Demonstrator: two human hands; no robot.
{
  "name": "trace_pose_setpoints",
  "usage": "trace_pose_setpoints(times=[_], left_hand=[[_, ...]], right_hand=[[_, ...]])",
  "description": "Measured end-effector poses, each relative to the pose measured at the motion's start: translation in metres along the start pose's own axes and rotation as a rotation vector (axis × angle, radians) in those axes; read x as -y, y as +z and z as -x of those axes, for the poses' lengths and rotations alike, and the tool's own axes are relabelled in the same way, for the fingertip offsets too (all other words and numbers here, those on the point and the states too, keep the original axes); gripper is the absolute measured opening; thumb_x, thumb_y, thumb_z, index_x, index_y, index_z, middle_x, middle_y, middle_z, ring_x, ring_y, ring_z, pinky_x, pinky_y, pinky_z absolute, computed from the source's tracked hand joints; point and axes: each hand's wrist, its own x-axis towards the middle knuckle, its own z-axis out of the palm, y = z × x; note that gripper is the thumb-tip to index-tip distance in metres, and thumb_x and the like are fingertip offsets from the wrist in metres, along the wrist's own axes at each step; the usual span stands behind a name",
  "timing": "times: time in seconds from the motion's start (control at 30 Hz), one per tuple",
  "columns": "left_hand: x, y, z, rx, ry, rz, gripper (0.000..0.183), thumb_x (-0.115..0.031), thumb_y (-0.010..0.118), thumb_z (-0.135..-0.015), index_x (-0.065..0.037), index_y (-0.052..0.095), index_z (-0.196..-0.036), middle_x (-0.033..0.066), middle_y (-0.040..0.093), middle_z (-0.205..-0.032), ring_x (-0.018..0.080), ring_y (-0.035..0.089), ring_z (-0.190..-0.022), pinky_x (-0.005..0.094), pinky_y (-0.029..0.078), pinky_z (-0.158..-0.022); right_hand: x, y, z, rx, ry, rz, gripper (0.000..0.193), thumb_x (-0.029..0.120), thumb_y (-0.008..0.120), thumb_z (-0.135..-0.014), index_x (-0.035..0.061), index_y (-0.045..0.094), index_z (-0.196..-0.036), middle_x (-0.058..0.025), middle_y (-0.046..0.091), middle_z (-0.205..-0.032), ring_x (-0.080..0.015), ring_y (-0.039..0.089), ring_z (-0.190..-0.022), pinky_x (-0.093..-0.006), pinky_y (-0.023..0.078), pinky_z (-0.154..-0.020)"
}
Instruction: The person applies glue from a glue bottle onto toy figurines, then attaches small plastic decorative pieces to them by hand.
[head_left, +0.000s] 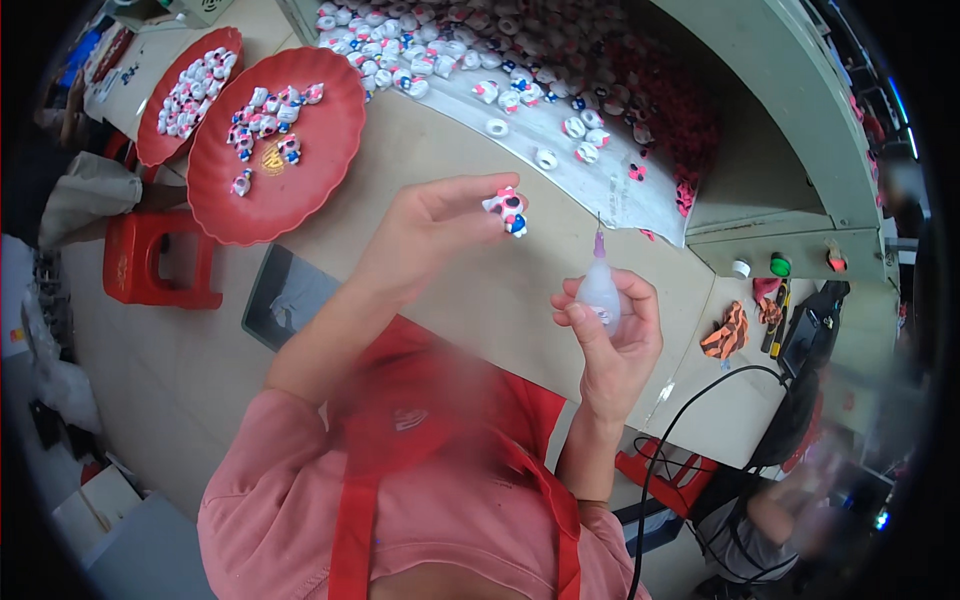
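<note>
Whitish bottle (599, 292), one; figurine (509, 208) in fingers (478, 187), one

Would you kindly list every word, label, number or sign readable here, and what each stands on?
Nothing can be read clearly.
Red scalloped tray: gold emblem, too small to read.
Red apron: pale mark, too blurred.
White sheet: grey print, too faint.
Squeeze bottle and toy figurine: no readable text.
</note>
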Motion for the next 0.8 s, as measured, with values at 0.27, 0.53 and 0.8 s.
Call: trace_pose_setpoints(times=[0.27,0.53,0.8], left_hand=[[-0.008,-0.018,0.006,-0.148,0.030,0.138,0.039,-0.006,0.052,-0.087,0.003,0.045,-0.124,0.0113,0.057,-0.110,0.0167,0.059,-0.095,0.0254,0.049,-0.081],[-0.025,-0.062,-0.051,-0.643,0.792,-1.318,0.029,-0.009,0.061,-0.078,-0.006,0.061,-0.106,0.0144,0.056,-0.103,0.0251,0.056,-0.092,0.0331,0.046,-0.077],[0.026,0.017,-0.161,-0.433,0.599,-1.655,0.027,-0.008,0.067,-0.070,-0.009,0.063,-0.097,0.0131,0.057,-0.096,0.0318,0.055,-0.086,0.0394,0.048,-0.071]], right_hand=[[0.000,-0.005,-0.001,-0.026,0.022,0.004,0.033,-0.006,0.063,-0.076,-0.0024,0.048,-0.105,-0.0112,0.061,-0.090,-0.0128,0.059,-0.077,-0.0240,0.049,-0.067],[-0.001,-0.019,-0.003,-0.072,0.072,-0.026,0.033,-0.005,0.064,-0.075,-0.0020,0.049,-0.105,-0.0108,0.061,-0.091,-0.0115,0.058,-0.077,-0.0230,0.048,-0.067],[-0.007,-0.044,0.007,-0.129,0.003,0.030,0.032,-0.001,0.064,-0.076,-0.0014,0.048,-0.105,-0.0163,0.061,-0.088,-0.0200,0.063,-0.073,-0.0276,0.052,-0.063]])
